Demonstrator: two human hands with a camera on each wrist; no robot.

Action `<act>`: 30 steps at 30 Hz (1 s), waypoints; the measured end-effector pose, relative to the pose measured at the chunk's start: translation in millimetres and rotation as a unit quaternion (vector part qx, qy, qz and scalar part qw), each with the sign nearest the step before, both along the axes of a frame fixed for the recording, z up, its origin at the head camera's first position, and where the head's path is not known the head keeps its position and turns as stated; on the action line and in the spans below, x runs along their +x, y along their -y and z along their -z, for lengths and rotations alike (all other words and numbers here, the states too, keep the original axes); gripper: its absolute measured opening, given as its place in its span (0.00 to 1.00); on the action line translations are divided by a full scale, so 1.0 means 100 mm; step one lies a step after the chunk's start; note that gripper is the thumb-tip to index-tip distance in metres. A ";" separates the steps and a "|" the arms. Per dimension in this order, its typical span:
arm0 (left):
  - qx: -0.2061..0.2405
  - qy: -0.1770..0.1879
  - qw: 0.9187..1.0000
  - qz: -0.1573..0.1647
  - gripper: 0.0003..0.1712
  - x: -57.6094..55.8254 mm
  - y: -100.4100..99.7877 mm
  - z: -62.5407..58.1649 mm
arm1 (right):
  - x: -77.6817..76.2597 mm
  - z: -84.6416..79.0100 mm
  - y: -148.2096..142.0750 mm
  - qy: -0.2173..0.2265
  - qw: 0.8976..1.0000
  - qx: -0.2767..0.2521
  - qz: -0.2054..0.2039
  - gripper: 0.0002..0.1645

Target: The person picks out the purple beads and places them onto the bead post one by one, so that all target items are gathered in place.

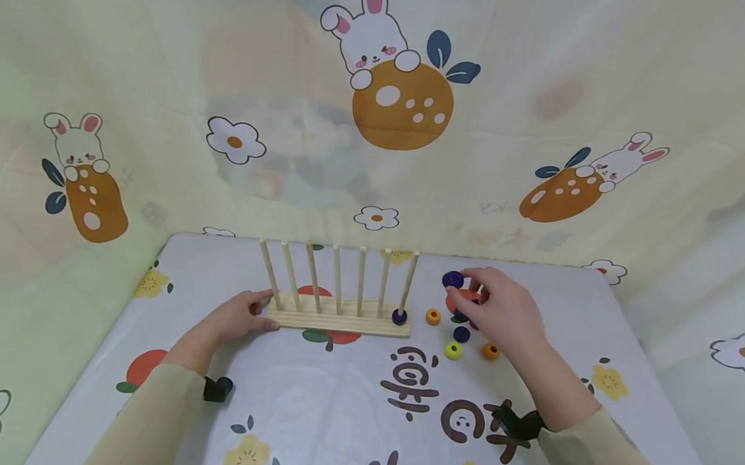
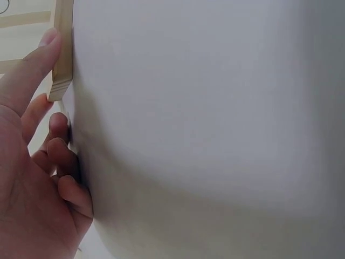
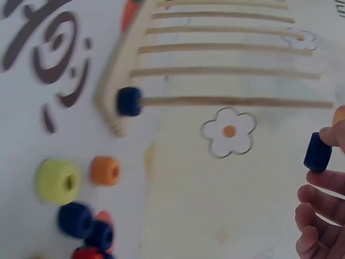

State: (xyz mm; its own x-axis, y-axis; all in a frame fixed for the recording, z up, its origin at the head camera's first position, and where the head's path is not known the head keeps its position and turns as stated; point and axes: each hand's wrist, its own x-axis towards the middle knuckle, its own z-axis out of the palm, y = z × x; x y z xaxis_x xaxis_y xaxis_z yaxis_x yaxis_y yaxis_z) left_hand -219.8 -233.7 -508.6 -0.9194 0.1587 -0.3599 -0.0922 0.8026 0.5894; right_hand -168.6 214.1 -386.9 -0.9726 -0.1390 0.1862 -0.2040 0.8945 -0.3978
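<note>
A wooden rack (image 1: 341, 323) with several upright pegs stands on the table. Its left end is held by my left hand (image 1: 236, 318), the thumb on the front edge and the index finger behind, as the left wrist view (image 2: 32, 162) shows. One dark blue bead (image 1: 399, 317) sits at the bottom of the rightmost peg. To the right of the rack, my right hand (image 1: 508, 312) pinches another dark blue bead (image 1: 453, 279) between thumb and index finger, raised about level with the peg tops. In the right wrist view this bead (image 3: 318, 152) is clear of the pegs.
Loose beads lie right of the rack: orange (image 1: 433, 316), dark blue (image 1: 461, 335), yellow-green (image 1: 453, 350) and another orange (image 1: 490, 351). A red bead (image 3: 89, 253) shows low in the right wrist view, partly cut off. A patterned cloth (image 1: 375, 183) hangs behind the table.
</note>
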 end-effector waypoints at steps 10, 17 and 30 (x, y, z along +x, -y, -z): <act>0.002 -0.003 1.000 0.002 0.49 -0.02 0.01 0.02 | -0.10 -0.27 0.27 -0.031 0.999 -0.038 -0.014 0.29; -0.001 -0.004 1.000 -0.001 0.48 -0.01 0.02 0.00 | -0.14 -0.35 0.40 -0.027 0.998 -0.052 -0.015 0.29; 0.002 0.005 1.000 -0.004 0.50 -0.03 0.02 0.04 | -0.20 -0.34 0.50 -0.009 0.998 -0.060 -0.018 0.27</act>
